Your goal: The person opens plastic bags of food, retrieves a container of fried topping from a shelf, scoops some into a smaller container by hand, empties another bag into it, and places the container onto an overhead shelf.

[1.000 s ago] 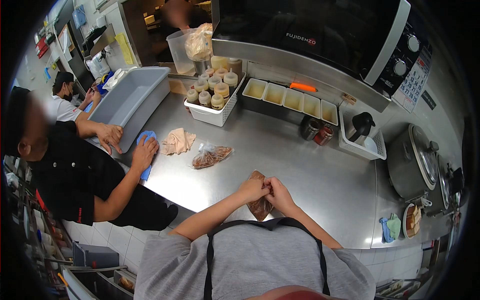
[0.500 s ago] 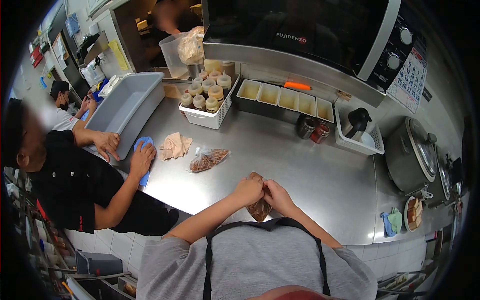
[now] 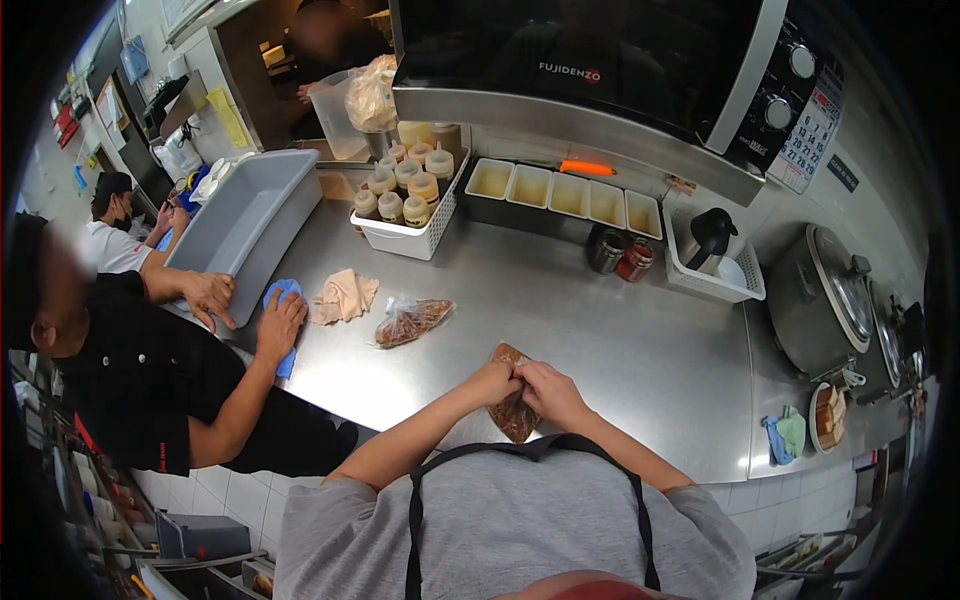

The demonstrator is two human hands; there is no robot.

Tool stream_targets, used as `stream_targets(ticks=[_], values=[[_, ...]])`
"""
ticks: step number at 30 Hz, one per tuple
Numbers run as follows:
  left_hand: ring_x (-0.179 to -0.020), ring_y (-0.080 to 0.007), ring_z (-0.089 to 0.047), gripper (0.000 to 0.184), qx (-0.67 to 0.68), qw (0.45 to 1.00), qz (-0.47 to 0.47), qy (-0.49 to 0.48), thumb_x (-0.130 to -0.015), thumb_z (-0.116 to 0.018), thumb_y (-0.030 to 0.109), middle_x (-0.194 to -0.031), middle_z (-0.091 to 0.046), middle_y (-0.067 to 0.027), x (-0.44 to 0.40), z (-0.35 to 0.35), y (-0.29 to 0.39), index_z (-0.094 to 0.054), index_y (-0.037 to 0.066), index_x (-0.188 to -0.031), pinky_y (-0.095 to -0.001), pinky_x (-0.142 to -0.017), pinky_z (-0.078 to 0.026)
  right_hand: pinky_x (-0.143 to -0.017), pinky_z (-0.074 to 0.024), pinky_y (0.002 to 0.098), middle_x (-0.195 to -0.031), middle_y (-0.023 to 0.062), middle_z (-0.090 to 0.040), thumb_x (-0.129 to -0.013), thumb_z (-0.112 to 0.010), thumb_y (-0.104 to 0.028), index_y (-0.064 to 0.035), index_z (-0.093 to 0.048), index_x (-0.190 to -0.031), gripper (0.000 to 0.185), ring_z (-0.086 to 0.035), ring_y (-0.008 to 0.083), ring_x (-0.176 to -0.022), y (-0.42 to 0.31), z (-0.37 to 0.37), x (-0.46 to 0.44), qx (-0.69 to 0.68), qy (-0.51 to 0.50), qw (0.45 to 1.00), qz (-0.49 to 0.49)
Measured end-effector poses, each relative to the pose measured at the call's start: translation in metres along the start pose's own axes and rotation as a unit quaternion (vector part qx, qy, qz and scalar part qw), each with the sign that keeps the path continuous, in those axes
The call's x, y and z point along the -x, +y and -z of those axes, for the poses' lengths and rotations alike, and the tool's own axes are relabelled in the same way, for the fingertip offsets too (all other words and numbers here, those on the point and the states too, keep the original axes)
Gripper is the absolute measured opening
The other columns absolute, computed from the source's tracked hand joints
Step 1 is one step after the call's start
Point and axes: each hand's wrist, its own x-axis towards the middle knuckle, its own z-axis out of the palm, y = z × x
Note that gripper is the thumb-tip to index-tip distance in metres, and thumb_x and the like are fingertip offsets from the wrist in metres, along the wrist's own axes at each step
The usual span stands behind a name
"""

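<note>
At the front edge of the steel counter, a clear plastic bag of brown food (image 3: 514, 420) lies before me. My left hand (image 3: 492, 383) and my right hand (image 3: 550, 392) meet over its middle, fingers pinched together on the plastic. Part of the bag shows beyond my fingers and part toward my body; the fingertips hide its centre. Farther off to the left rests a second clear bag of similar brown food (image 3: 414, 322), apart from my hands. Next to it is a crumpled peach cloth (image 3: 345, 296).
A co-worker at left presses a blue cloth (image 3: 285, 362) on the counter (image 3: 620, 370) beside a grey tub (image 3: 245, 240). Behind stand a white basket of squeeze bottles (image 3: 405, 240), sauce containers (image 3: 570, 195), two jars (image 3: 634, 262) and a basket with a jug (image 3: 714, 285). Cookers (image 3: 815, 300) stand right.
My hands have shifted slightly on the bag, the left a little toward me, and still pinch it. The view has tilted slightly. The co-worker's hand stays on the blue cloth.
</note>
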Motion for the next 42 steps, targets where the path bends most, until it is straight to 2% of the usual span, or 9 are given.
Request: stream_targets(ticks=[7, 9, 13, 19, 22, 28, 34, 40, 42], values=[[-0.083, -0.0362, -0.060, 0.025, 0.004, 1.000, 0.004, -0.022, -0.077, -0.056, 0.022, -0.085, -0.063, -0.0220, 0.005, 0.007, 0.010, -0.062, 0.000, -0.088, -0.0417, -0.073, -0.047, -0.073, -0.0471, 0.0414, -0.093, 0.0156, -0.055, -0.071, -0.056, -0.003, -0.0034, -0.046, -0.093, 0.025, -0.056, 0.0329, -0.091, 0.003, -0.006, -0.005, -0.024, -0.080, 0.995, -0.061], [-0.082, -0.0349, -0.061, 0.024, -0.008, 1.000, -0.006, 0.008, -0.077, -0.056, 0.021, -0.086, -0.063, -0.0209, 0.008, 0.002, 0.008, -0.061, 0.001, -0.088, -0.0415, -0.072, -0.047, -0.070, -0.0473, 0.0366, -0.090, 0.0154, -0.055, -0.073, -0.057, -0.003, -0.0026, -0.046, -0.096, 0.026, -0.057, 0.0306, -0.083, 0.009, -0.010, -0.001, -0.036, -0.065, 0.995, -0.063], [-0.079, -0.0321, -0.061, 0.022, -0.056, 0.998, 0.000, 0.037, -0.076, -0.058, 0.021, -0.083, -0.063, -0.0177, 0.015, -0.004, 0.016, -0.058, 0.001, -0.086, -0.0401, -0.069, -0.048, -0.070, -0.0471, 0.0349, -0.087, 0.0144, -0.055, -0.075, -0.057, -0.003, -0.0026, -0.046, -0.095, 0.023, -0.057, 0.0268, -0.079, 0.008, -0.001, 0.003, -0.060, -0.064, 0.990, -0.107], [-0.074, -0.0283, -0.060, 0.020, -0.017, 0.995, -0.043, 0.090, -0.075, -0.060, 0.020, -0.079, -0.060, -0.0134, 0.014, 0.000, 0.026, -0.057, 0.001, -0.083, -0.0370, -0.064, -0.048, -0.068, -0.0468, 0.0300, -0.084, 0.0104, -0.053, -0.077, -0.057, -0.004, -0.0026, -0.046, -0.093, 0.020, -0.056, 0.0192, -0.074, 0.008, 0.003, 0.005, -0.118, -0.035, 0.982, -0.146], [-0.073, -0.0273, -0.059, 0.019, -0.005, 0.982, -0.113, 0.150, -0.075, -0.061, 0.017, -0.082, -0.058, -0.0118, 0.009, -0.005, 0.018, -0.057, 0.002, -0.084, -0.0363, -0.063, -0.048, -0.068, -0.0468, 0.0289, -0.085, 0.0097, -0.053, -0.077, -0.058, -0.003, -0.0021, -0.047, -0.093, 0.020, -0.055, 0.0183, -0.075, 0.015, -0.001, 0.009, -0.129, -0.014, 0.981, -0.143], [-0.070, -0.0266, -0.058, 0.018, 0.011, 0.980, -0.153, 0.129, -0.074, -0.061, 0.017, -0.079, -0.057, -0.0116, 0.005, -0.003, 0.009, -0.056, 0.002, -0.082, -0.0355, -0.060, -0.046, -0.068, -0.0472, 0.0284, -0.085, 0.0091, -0.053, -0.077, -0.058, -0.002, -0.0019, -0.048, -0.094, 0.020, -0.055, 0.0177, -0.075, 0.016, -0.005, 0.012, -0.120, 0.000, 0.984, -0.128], [-0.069, -0.0293, -0.058, 0.021, 0.004, 0.990, -0.071, 0.125, -0.072, -0.061, 0.021, -0.073, -0.059, -0.0129, 0.001, -0.014, 0.010, -0.057, 0.001, -0.076, -0.0374, -0.061, -0.046, -0.067, -0.0485, 0.0311, -0.086, 0.0112, -0.055, -0.077, -0.060, -0.005, -0.0016, -0.049, -0.094, 0.020, -0.058, 0.0217, -0.076, 0.009, -0.001, 0.005, -0.089, 0.005, 0.988, -0.130], [-0.071, -0.0301, -0.058, 0.022, -0.008, 0.998, 0.018, 0.063, -0.071, -0.061, 0.022, -0.075, -0.058, -0.0136, 0.000, -0.006, 0.012, -0.057, 0.001, -0.076, -0.0385, -0.063, -0.046, -0.066, -0.0481, 0.0326, -0.082, 0.0123, -0.056, -0.078, -0.058, -0.007, -0.0009, -0.049, -0.093, 0.019, -0.059, 0.0238, -0.072, 0.014, -0.010, 0.006, -0.039, -0.012, 0.992, -0.118], [-0.072, -0.0301, -0.058, 0.022, 0.003, 0.996, -0.066, 0.066, -0.072, -0.061, 0.021, -0.078, -0.058, -0.0135, 0.002, -0.002, 0.011, -0.057, 0.001, -0.079, -0.0382, -0.063, -0.046, -0.065, -0.0473, 0.0325, -0.082, 0.0129, -0.056, -0.077, -0.058, -0.006, -0.0008, -0.049, -0.093, 0.019, -0.058, 0.0239, -0.072, 0.006, -0.002, 0.006, -0.077, -0.017, 0.985, -0.155]])
